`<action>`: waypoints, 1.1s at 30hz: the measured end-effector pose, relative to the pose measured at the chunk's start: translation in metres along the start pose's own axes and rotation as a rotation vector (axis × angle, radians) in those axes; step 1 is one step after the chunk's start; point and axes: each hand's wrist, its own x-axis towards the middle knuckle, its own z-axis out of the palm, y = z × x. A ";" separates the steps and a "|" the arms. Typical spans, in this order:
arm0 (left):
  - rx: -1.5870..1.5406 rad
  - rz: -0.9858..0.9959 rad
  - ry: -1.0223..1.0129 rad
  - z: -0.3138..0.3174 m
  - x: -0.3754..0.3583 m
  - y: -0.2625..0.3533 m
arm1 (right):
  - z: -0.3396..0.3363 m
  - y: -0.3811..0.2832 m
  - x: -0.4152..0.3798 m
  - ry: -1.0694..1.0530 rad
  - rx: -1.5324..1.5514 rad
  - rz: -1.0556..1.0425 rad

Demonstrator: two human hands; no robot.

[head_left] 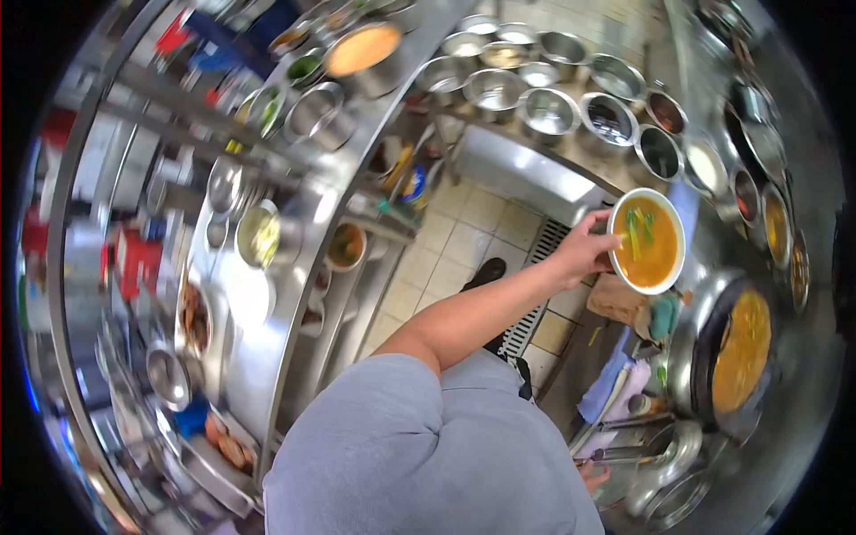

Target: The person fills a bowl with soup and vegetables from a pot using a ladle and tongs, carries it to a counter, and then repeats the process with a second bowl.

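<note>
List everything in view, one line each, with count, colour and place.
Bowl: one, white, holding orange soup with green strips, held above the counter at right.
Wok: one, dark, full of orange sauce, lower right.
Metal tubs: many, steel, in a row along the top.
Pot: one, steel, orange contents, top centre.
Cloths: several, blue and pink, below the bowl.
Floor: beige tiles, centre.
Shirt: grey, bottom centre.
Hands: one hand grips the bowl's rim; another shows only in part at the bottom.

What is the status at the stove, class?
Left hand grips white soup bowl by the rim. Right hand low, grip unclear. Wok of orange soup sits beside.
</note>
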 end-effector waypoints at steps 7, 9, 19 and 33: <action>-0.042 0.201 0.184 -0.124 -0.096 0.000 | -0.072 -0.042 0.175 -0.168 0.244 -0.136; -0.068 0.234 0.261 -0.158 -0.130 -0.001 | -0.070 -0.095 0.207 -0.136 0.281 -0.384; -0.238 0.402 0.533 -0.319 -0.279 -0.052 | 0.017 -0.332 0.179 -0.485 0.334 -0.801; -0.558 0.805 0.824 -0.455 -0.453 -0.162 | 0.135 -0.428 0.073 -0.860 0.206 -1.276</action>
